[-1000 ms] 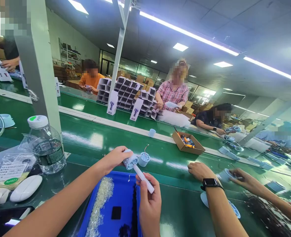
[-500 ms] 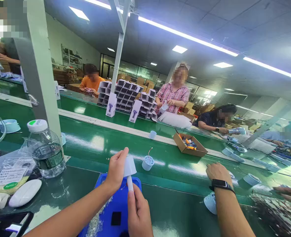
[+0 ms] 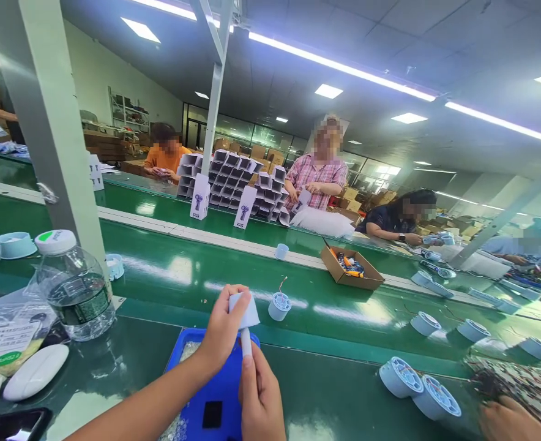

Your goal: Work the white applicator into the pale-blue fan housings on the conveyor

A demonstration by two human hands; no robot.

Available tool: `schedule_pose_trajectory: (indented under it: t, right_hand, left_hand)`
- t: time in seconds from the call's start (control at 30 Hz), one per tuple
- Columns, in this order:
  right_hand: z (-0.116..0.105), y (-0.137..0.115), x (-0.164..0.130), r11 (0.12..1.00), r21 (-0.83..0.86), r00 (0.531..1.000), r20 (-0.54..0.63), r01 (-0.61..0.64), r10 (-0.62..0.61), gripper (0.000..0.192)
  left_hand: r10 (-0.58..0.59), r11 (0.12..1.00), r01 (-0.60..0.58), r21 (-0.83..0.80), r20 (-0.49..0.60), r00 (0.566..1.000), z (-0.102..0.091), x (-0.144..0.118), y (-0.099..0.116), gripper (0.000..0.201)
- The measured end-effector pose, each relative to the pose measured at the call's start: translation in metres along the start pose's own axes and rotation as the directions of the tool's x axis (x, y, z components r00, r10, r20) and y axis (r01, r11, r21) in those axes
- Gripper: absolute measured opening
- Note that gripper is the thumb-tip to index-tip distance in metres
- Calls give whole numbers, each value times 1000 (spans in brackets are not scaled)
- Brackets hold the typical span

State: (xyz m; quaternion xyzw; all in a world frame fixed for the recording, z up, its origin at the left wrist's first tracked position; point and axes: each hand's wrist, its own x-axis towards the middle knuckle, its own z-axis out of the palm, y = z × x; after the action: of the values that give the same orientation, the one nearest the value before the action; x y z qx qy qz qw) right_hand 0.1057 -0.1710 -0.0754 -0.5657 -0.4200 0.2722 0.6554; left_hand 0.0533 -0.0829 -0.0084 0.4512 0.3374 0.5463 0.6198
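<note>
Here, a person at a green surface (image 3: pixel 160 361) seems to be partway through fitting two pale blue parts together, just above the far edge of a blue tray (image 3: pixel 215 392). The left hand (image 3: pixel 222 331) holds a small cup-shaped housing (image 3: pixel 244 308), thumb and fingers pinching its sides, forearm reaching in from the lower left of the tray. The right hand (image 3: pixel 259 398) rises from below the tray's right side, fingers closed around a slim white stick (image 3: pixel 246 343) whose upper end meets the underside of the housing; whether it is already seated cannot be told. The next move likely calls for a straight, steady push along the stick's axis while the left hand keeps the housing from tilting. Just beyond the tray, a similar part with a red wire (image 3: pixel 279 304) stands alone.
</note>
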Motion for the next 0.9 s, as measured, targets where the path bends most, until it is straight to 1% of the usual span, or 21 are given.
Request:
schedule_pose_trajectory:
  t: [0.03, 0.1, 0.17, 0.23, 0.37, 0.5, 0.57, 0.63, 0.7, 0.73, 0.77, 0.8, 0.83, 0.87, 0.9]
  right_hand:
    - [-1, -1, 2, 1000, 5, 1000, 12, -5, 5, 45]
    - [-4, -2, 5, 1000, 14, 999, 44, -13, 13, 44]
    - [-6, -3, 7, 1000, 26, 998, 67, -12, 10, 45]
    - [-7, -3, 8, 999, 35, 997, 78, 1, -4, 45]
    - [-7, -6, 8, 999, 16, 995, 99, 30, -31, 44]
    - [-6, -8, 8, 998, -7, 997, 49, 65, -65, 44]
    - [-5, -8, 7, 997, -22, 997, 28, 76, -75, 45]
    - [-6, -8, 7, 996, -45, 997, 43, 71, -69, 46]
    - [-7, -7, 7, 996, -59, 996, 64, 70, -66, 46]
    - [-8, -6, 6, 996, -56, 995, 67, 72, -68, 46]
    - [-9, -5, 6, 996, -49, 996, 61, 74, -71, 47]
    - [-10, -3, 6, 997, -37, 996, 47, 72, -70, 47]
    - [-11, -1, 7, 998, -22, 998, 26, 62, -62, 47]
    - [-12, 2, 8, 999, -3, 999, 2, 49, -49, 47]
    - [-13, 5, 9, 999, 19, 999, -22, 34, -34, 46]
  left_hand:
    - [17, 997, -19, 69, 38, 999, 0, -1, -1, 30]
    - [-9, 989, -10, 149, 127, 992, -1, -1, -1, 30]
    - [-76, 987, 43, 155, 217, 973, -1, 0, 0, 31]
    - [-136, 984, 98, 151, 274, 952, -1, 1, 1, 32]
    - [-116, 985, 74, 156, 283, 952, -2, 1, 1, 32]
    - [-122, 983, 74, 166, 302, 946, -1, -1, 1, 32]
    - [-141, 983, 95, 156, 319, 937, -2, 0, 7, 32]
    - [-162, 985, 129, 113, 357, 920, -5, 4, 17, 31]
    - [-157, 988, 145, 61, 385, 909, -13, 12, 28, 32]
    - [-135, 991, 124, 54, 377, 916, -18, 17, 33, 32]
    - [-92, 994, 69, 79, 345, 934, -24, 22, 37, 31]
    - [-23, 990, -20, 142, 291, 956, -30, 27, 40, 30]
    - [80, 963, -135, 235, 229, 970, -36, 31, 43, 30]
    - [211, 902, -263, 341, 183, 960, -42, 34, 44, 30]
    - [351, 810, -394, 435, 180, 919, -47, 37, 46, 30]
